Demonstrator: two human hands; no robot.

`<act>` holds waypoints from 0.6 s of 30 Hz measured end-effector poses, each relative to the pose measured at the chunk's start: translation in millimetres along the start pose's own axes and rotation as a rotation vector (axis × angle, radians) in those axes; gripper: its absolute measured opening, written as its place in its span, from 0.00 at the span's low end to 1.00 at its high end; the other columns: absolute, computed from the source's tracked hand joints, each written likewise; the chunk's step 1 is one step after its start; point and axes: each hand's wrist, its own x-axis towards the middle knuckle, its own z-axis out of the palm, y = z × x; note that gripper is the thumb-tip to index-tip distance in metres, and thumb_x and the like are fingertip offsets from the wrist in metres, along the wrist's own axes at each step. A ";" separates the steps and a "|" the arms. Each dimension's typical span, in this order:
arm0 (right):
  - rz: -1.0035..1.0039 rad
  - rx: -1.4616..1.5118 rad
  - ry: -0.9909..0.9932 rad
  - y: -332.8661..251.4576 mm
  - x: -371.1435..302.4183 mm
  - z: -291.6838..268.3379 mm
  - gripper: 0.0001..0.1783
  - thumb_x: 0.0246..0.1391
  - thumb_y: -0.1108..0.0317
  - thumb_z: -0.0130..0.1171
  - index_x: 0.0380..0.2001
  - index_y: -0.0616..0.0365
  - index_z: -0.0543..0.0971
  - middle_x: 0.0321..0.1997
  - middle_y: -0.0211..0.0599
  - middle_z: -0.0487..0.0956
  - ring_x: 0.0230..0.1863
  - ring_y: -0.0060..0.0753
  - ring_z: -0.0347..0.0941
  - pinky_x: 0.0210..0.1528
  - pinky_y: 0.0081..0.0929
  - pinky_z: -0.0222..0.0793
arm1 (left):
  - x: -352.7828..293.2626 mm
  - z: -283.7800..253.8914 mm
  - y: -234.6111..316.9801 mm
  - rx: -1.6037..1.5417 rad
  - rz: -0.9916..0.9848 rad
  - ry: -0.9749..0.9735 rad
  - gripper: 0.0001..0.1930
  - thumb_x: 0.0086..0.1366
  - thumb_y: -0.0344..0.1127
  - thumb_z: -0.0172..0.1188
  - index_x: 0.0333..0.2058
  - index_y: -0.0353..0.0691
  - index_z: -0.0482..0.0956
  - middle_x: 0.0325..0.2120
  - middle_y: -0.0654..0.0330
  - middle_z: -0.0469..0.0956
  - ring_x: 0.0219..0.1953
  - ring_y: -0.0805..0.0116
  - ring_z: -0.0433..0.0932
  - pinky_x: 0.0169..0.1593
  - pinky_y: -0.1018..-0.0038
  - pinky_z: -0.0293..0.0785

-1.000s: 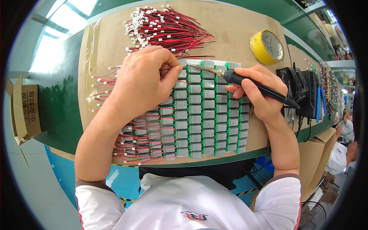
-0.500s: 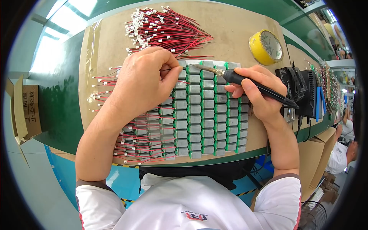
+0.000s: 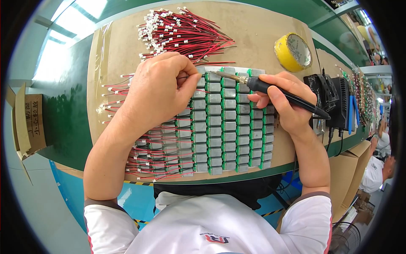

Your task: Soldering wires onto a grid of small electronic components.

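Observation:
Rows of small grey battery cells (image 3: 229, 114) with green circuit strips lie in a grid in front of me. My left hand (image 3: 158, 89) is closed in a pinch at the grid's far left, with a thin dark wire (image 3: 182, 77) between its fingertips. A soldering iron (image 3: 259, 85) with a black handle is gripped pen-like in my right hand (image 3: 294, 116). Its metal tip points left, at the green strip of a far-row cell close to my left fingertips. Red and black leads (image 3: 146, 163) with white connectors extend from the cells on the left; my left forearm covers some.
A heap of red and black wires (image 3: 203, 40) with white connectors lies at the back. Beyond the grid to the right sit a yellow tape roll (image 3: 292, 51), a black soldering station (image 3: 336, 99) and blue-handled tool (image 3: 352, 112). An open carton (image 3: 31, 122) stands far left.
Both hands stay almost where they were. The soldering iron shifts only very slightly, its tip still by the same far-row cell.

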 end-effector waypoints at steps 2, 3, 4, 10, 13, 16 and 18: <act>0.004 -0.003 0.002 0.2 -0.2 0.0 0.14 0.64 0.85 0.61 0.51 0.74 0.86 0.38 0.46 0.85 0.32 0.31 0.87 0.39 0.28 0.90 | 0.5 1.5 -1.5 -0.002 0.024 0.005 0.05 0.66 0.27 0.71 0.34 0.31 0.86 0.27 0.60 0.81 0.24 0.74 0.75 0.31 0.75 0.73; 0.004 -0.005 0.003 0.5 -0.2 -0.1 0.14 0.64 0.85 0.61 0.51 0.74 0.86 0.38 0.46 0.85 0.32 0.31 0.87 0.39 0.28 0.90 | 0.7 2.0 -1.8 -0.005 0.023 0.003 0.05 0.66 0.27 0.71 0.34 0.31 0.86 0.27 0.60 0.81 0.24 0.74 0.75 0.31 0.75 0.73; 0.001 -0.005 0.001 0.7 -0.1 0.0 0.14 0.64 0.85 0.61 0.51 0.74 0.86 0.38 0.46 0.85 0.32 0.31 0.87 0.39 0.29 0.90 | 0.5 1.9 -1.8 -0.006 0.021 0.001 0.05 0.66 0.27 0.71 0.34 0.31 0.86 0.27 0.59 0.81 0.24 0.74 0.75 0.31 0.75 0.73; 0.013 -0.044 -0.039 -3.0 -0.3 -2.0 0.15 0.68 0.81 0.56 0.53 0.77 0.84 0.39 0.50 0.84 0.31 0.35 0.86 0.42 0.38 0.91 | 0.2 1.6 -2.1 -0.017 0.026 0.007 0.04 0.65 0.27 0.71 0.34 0.31 0.85 0.27 0.59 0.81 0.24 0.73 0.75 0.31 0.74 0.73; -0.001 -0.026 -0.010 -1.6 -0.3 -0.5 0.14 0.66 0.83 0.59 0.52 0.76 0.85 0.38 0.48 0.85 0.31 0.33 0.87 0.40 0.33 0.91 | 0.8 1.5 -0.8 -0.011 0.023 -0.001 0.04 0.65 0.26 0.71 0.34 0.31 0.85 0.27 0.59 0.81 0.24 0.73 0.75 0.32 0.74 0.73; 0.002 -0.005 0.030 -3.1 0.7 3.2 0.12 0.64 0.84 0.62 0.49 0.75 0.86 0.36 0.45 0.86 0.31 0.30 0.87 0.38 0.28 0.89 | 1.1 2.5 -1.1 -0.032 0.012 -0.001 0.05 0.65 0.26 0.71 0.34 0.31 0.85 0.27 0.59 0.80 0.25 0.74 0.73 0.31 0.74 0.72; 0.021 0.002 0.044 -4.7 0.5 1.6 0.12 0.64 0.84 0.63 0.49 0.75 0.87 0.35 0.44 0.86 0.31 0.30 0.87 0.37 0.27 0.89 | 0.5 2.1 -0.1 -0.035 0.006 -0.005 0.05 0.65 0.26 0.71 0.34 0.31 0.85 0.27 0.61 0.80 0.25 0.75 0.72 0.31 0.75 0.71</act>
